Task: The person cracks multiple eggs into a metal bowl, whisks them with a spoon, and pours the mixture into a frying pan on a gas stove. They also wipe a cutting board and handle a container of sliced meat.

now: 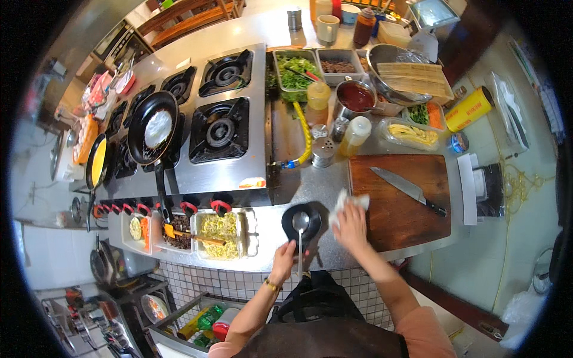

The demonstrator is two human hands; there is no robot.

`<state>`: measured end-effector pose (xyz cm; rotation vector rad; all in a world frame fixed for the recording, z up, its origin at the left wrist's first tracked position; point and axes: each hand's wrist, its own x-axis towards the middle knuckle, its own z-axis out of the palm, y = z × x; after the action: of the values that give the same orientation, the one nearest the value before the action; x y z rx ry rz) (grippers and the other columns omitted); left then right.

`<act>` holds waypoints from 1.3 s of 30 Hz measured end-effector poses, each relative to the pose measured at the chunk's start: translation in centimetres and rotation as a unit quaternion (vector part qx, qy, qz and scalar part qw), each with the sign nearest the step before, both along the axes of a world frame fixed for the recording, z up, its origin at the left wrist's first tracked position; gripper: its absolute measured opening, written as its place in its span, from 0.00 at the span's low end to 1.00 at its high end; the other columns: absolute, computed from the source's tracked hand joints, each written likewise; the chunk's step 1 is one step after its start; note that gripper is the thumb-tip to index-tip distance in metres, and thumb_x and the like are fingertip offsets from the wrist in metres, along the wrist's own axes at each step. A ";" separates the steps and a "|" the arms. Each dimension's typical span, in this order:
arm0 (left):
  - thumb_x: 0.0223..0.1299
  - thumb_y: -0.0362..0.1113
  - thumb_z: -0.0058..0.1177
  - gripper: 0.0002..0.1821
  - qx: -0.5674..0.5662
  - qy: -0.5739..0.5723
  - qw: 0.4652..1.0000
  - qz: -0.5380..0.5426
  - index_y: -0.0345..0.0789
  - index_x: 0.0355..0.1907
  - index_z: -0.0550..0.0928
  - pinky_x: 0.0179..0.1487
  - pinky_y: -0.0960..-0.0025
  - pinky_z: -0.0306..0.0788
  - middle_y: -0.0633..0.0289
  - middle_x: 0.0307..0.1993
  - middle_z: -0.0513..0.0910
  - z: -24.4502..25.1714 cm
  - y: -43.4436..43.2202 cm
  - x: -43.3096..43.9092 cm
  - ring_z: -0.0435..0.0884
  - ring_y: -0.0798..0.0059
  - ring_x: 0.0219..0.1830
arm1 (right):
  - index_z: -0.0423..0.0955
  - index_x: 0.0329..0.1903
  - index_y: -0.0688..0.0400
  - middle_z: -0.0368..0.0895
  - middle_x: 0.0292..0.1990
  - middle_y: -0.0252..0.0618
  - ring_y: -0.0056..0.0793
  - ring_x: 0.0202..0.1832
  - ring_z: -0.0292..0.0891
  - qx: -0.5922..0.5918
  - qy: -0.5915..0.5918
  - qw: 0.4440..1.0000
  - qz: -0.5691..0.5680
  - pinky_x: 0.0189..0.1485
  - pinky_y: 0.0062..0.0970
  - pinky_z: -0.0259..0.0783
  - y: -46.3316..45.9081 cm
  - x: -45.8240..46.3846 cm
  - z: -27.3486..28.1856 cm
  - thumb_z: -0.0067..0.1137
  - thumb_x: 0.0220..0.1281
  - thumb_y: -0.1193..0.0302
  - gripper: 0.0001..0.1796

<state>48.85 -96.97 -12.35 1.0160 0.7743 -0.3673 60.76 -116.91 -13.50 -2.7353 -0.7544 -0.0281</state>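
Observation:
My left hand (283, 261) grips the near end of a black spoon rest (291, 223), in which a metal spoon (301, 222) lies with its handle towards me. Under the spread fingers of my right hand (351, 226) is a crumpled white cloth or paper towel (367, 202), on the steel counter at the left edge of a wooden cutting board (398, 232). A kitchen knife (398, 181) rests across the board. Further left, a black frying pan (138, 129) with something white in it sits on the gas stove (264, 179); a smaller pan (96, 163) holds something yellow.
Left of my left hand stand tubs of bean sprouts (219, 228) and dark minced food (179, 239), an orange spatula (177, 232) across them. Behind the board are squeeze bottles (357, 134), shakers (322, 152), a pot of red sauce (357, 98) and a steel bowl (380, 67).

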 end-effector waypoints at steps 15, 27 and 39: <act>0.69 0.40 0.42 0.14 0.087 0.070 0.991 0.069 0.31 0.36 0.76 0.25 0.78 0.70 0.58 0.31 0.83 1.9 2.6 -22.7 0.81 0.77 0.26 | 0.57 0.65 0.61 0.60 0.64 0.53 0.49 0.66 0.54 0.209 -0.123 0.970 0.013 0.68 0.42 0.50 16.2 13.9 -6.8 0.49 0.55 0.75 0.32; 0.69 0.39 0.41 0.15 0.025 0.004 0.982 0.189 0.27 0.38 0.75 0.34 0.68 0.77 0.55 0.31 0.82 0.5 0.1 -22.6 0.83 0.67 0.32 | 0.75 0.48 0.62 0.77 0.49 0.47 0.39 0.56 0.70 0.239 0.018 0.927 0.287 0.65 0.40 0.60 8.8 3.0 -4.2 0.48 0.48 0.81 0.21; 0.69 0.40 0.42 0.16 0.041 -0.013 0.979 0.198 0.27 0.35 0.75 0.34 0.73 0.76 0.57 0.30 0.82 2.0 -2.5 -17.2 0.83 0.71 0.30 | 0.76 0.44 0.63 0.78 0.45 0.46 0.44 0.49 0.71 0.373 -0.037 0.909 0.183 0.55 0.35 0.66 20.0 14.3 10.2 0.53 0.44 0.79 0.18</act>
<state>31.65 -99.45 -10.31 0.9151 0.9524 0.0211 75.05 -96.90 -3.30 -1.8527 -1.0102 -0.2785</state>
